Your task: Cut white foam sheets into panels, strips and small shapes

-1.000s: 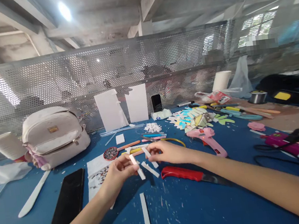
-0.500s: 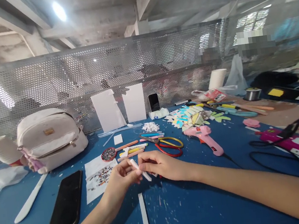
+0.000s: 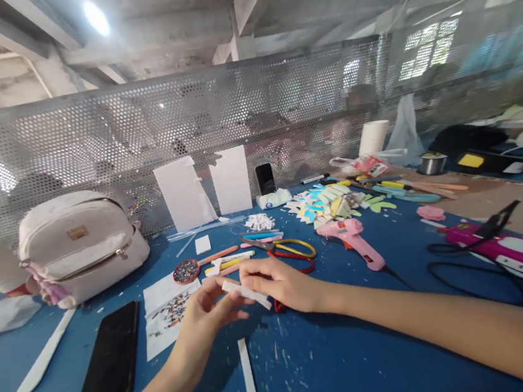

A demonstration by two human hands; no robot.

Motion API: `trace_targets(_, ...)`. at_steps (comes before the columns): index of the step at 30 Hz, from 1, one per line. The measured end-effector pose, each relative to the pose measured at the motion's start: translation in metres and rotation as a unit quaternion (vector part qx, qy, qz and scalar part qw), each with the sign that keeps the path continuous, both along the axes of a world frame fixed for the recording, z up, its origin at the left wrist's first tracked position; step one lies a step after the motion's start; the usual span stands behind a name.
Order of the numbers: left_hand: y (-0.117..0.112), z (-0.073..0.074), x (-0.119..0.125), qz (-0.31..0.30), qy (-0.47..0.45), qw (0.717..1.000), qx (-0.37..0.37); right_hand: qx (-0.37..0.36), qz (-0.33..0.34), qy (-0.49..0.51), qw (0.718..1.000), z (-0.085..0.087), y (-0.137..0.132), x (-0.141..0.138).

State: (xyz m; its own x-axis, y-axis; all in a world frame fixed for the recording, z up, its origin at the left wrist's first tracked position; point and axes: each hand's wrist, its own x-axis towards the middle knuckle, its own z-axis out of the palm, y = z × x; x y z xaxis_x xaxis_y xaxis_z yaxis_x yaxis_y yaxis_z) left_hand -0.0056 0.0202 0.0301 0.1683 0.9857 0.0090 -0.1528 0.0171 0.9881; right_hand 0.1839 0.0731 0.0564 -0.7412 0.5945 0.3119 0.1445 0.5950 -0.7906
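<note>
Both hands meet over the middle of the blue table (image 3: pixel 339 364). My left hand (image 3: pixel 205 320) pinches one end of a short white foam strip (image 3: pixel 245 292). The other end is pinched by my right hand (image 3: pixel 282 282), which comes in from the right. Another white foam strip (image 3: pixel 248 376) lies flat on the table just below the hands. A red-handled tool (image 3: pixel 279 305) shows only as a small bit under my right hand. Red and yellow scissors (image 3: pixel 292 252) lie just behind the hands.
A black phone (image 3: pixel 106 368) and a white plastic knife (image 3: pixel 43 362) lie at the left, near a beige backpack (image 3: pixel 77 244). A pink glue gun (image 3: pixel 355 241), coloured paper pieces (image 3: pixel 329 203), white foam boards (image 3: pixel 185 192) and a pink device with black cable (image 3: pixel 506 245) surround the hands. A mesh fence (image 3: pixel 93 146) stands behind.
Each hand held its own strip a second ago; now both hold a single strip together. The hands drew closer over the red-handled tool, and the view shifted slightly right.
</note>
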Motion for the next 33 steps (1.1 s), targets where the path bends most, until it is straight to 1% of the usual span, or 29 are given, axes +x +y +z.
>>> trace_targets(4,0.004,-0.001,-0.003,0.009,0.007,1.000,0.017,0.031,-0.022,-0.002,0.999,0.006,0.005,0.003)
trace_targets(10,0.006,-0.001,-0.007,0.024,0.016,0.999,0.035,0.146,0.000,-0.062,0.987,0.015,0.006,0.011)
trace_targets(14,0.006,-0.003,-0.007,0.020,0.011,0.999,0.036,0.219,0.008,-0.099,0.971,0.013,0.006,0.011)
trace_targets(19,0.004,-0.006,-0.002,0.020,-0.008,1.000,0.018,0.272,0.021,-0.121,0.954,0.006,0.006,0.009)
trace_targets(21,0.003,-0.005,-0.001,0.013,-0.013,1.000,0.006,0.277,0.032,-0.116,0.953,0.004,0.006,0.009)
trace_targets(23,0.002,-0.004,0.000,0.003,-0.016,1.000,-0.001,0.267,0.035,-0.103,0.957,0.004,0.005,0.009)
trace_targets(29,-0.001,-0.001,0.001,-0.021,-0.013,1.000,0.004,0.194,0.013,-0.066,0.979,0.008,-0.002,0.008)
trace_targets(33,-0.001,-0.002,0.001,-0.019,-0.015,1.000,0.010,0.196,0.027,-0.075,0.977,0.012,-0.002,0.009)
